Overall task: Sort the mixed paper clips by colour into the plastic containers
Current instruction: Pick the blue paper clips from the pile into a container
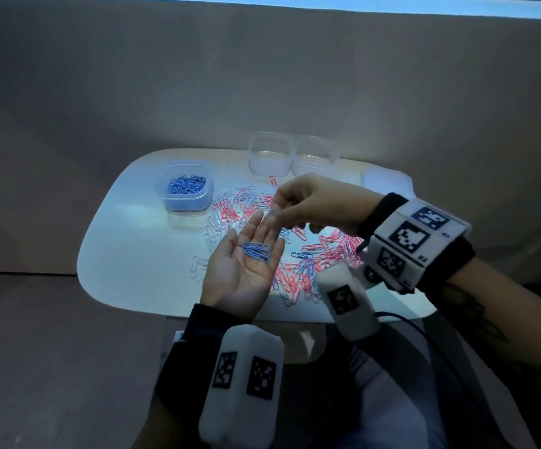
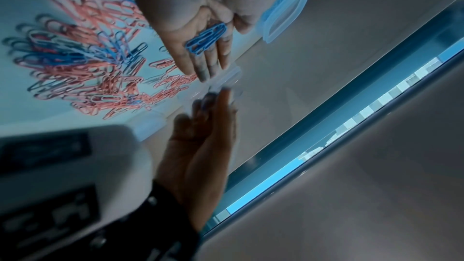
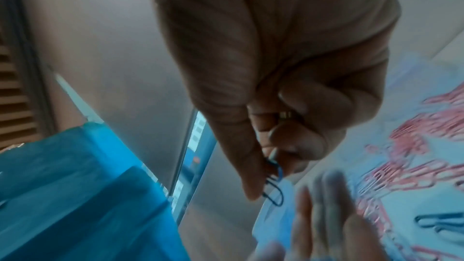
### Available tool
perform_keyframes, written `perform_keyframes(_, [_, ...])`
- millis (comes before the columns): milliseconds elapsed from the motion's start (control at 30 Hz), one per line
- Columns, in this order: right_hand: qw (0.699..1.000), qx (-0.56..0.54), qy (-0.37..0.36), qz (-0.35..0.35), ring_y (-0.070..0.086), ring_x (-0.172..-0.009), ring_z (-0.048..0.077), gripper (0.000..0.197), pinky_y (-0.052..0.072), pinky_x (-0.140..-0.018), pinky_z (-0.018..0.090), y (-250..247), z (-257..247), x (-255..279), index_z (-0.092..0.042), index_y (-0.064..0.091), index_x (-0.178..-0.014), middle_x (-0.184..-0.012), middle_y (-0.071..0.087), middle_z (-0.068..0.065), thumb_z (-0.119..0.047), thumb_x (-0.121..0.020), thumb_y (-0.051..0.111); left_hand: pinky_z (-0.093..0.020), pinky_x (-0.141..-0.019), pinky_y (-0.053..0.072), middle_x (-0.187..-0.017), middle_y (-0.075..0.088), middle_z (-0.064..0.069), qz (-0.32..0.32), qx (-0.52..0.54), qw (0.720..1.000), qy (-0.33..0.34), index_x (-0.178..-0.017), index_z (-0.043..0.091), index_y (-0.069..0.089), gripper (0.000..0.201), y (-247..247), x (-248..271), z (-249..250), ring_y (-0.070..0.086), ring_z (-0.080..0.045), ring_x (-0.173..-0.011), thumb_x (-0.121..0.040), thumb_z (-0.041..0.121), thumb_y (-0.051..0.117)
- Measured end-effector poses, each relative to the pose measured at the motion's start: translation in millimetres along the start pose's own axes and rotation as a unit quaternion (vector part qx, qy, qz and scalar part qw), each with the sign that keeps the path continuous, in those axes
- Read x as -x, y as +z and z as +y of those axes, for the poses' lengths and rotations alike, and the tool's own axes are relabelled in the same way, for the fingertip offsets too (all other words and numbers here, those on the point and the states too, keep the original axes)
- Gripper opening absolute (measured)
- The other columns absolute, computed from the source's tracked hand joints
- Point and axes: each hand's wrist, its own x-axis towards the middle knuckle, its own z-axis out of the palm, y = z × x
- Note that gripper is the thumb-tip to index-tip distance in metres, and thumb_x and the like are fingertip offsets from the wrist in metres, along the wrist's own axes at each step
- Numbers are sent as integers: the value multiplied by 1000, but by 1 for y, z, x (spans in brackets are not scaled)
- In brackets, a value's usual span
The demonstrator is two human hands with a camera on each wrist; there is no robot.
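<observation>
My left hand [image 1: 246, 236] lies palm up above the white table [image 1: 139, 251], fingers straight, carrying a few blue paper clips [image 1: 256, 251] on the palm; the left wrist view shows these blue clips [image 2: 206, 38] too. Just above its fingertips, my right hand [image 1: 275, 207] pinches one blue paper clip [image 3: 274, 191] between thumb and forefinger. The mixed pile of pink, white and blue clips [image 1: 329, 251] spreads over the table under both hands. A clear plastic container [image 1: 165, 192] at the left holds several blue clips.
Two clear containers [image 1: 269, 157] [image 1: 315, 157] stand side by side at the table's far edge, with nothing visible inside. A translucent lid [image 1: 386, 180] lies at the far right. A cable runs off the near right edge.
</observation>
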Motion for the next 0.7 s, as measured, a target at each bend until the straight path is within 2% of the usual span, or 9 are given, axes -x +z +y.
perform_keyframes(67, [995,91,-25,-21,44,-50,5,9,34,-46,16,13,-9,-4,-9,63,-79,-59,51,-4,-16,-81,68,-36,-68,57,-85,71,-15,-5,-2,1000,3,-100,2,60,45,3,0,-4,70,-23,-72,-101,30,25])
perform_keyframes(133, [987,149,-59,1,47,-53,1,17,35,-49,9,18,-12,-8,-5,68,-88,-63,54,-6,-19,-79,71,-39,-68,55,-86,71,-18,-17,6,1000,8,-98,-1,61,48,2,0,-3,71,-25,-70,-102,29,25])
perform_keyframes(233, [990,25,-94,105,48,-48,-2,11,36,-46,6,7,-10,-12,-3,66,-88,-67,55,-4,-12,-81,69,-38,-64,57,-89,71,-17,-20,27,999,22,-96,1,62,46,-3,2,10,72,-27,-72,-101,27,25])
perform_keyframes(300, [987,32,-60,149,47,-54,1,9,35,-51,10,-2,0,-24,-5,66,-88,-66,53,-5,-8,-80,68,-34,-62,57,-86,72,-15,-15,49,998,42,-87,-1,66,51,-11,3,21,72,-25,-72,-100,26,25])
perform_keyframes(367, [980,172,5,101,49,-62,9,17,34,-53,13,0,13,-37,-2,67,-95,-72,60,-1,-9,-80,69,-29,-55,56,-74,71,-10,3,73,995,68,-67,1,70,57,-19,5,33,71,-20,-63,-98,24,27])
perform_keyframes(433, [953,293,47,58,53,-77,17,21,36,-55,17,10,23,-48,-3,67,-97,-91,66,7,-13,-79,69,-20,-44,52,-57,61,1,11,86,993,77,-52,9,64,44,-25,9,45,62,-13,-48,-89,16,41])
perform_keyframes(500, [942,326,70,49,59,-85,23,21,45,-63,24,15,31,-57,-4,66,-94,-97,67,10,-15,-76,71,-16,-37,42,-48,45,6,0,94,992,79,-46,11,52,18,-28,14,54,48,-9,-39,-61,4,59])
perform_keyframes(567, [936,338,78,57,64,-88,25,20,49,-67,29,16,34,-63,-1,67,-91,-96,69,12,-11,-74,70,-15,-34,37,-46,38,6,-18,97,991,87,-44,11,47,17,-32,18,57,42,-8,-37,-45,1,61])
perform_keyframes(700, [940,322,101,54,67,-88,26,18,55,-74,34,15,37,-70,3,70,-87,-91,71,13,-5,-71,70,-14,-38,40,-48,44,6,4,96,993,69,-51,12,50,16,-31,15,51,47,-8,-39,-67,8,53])
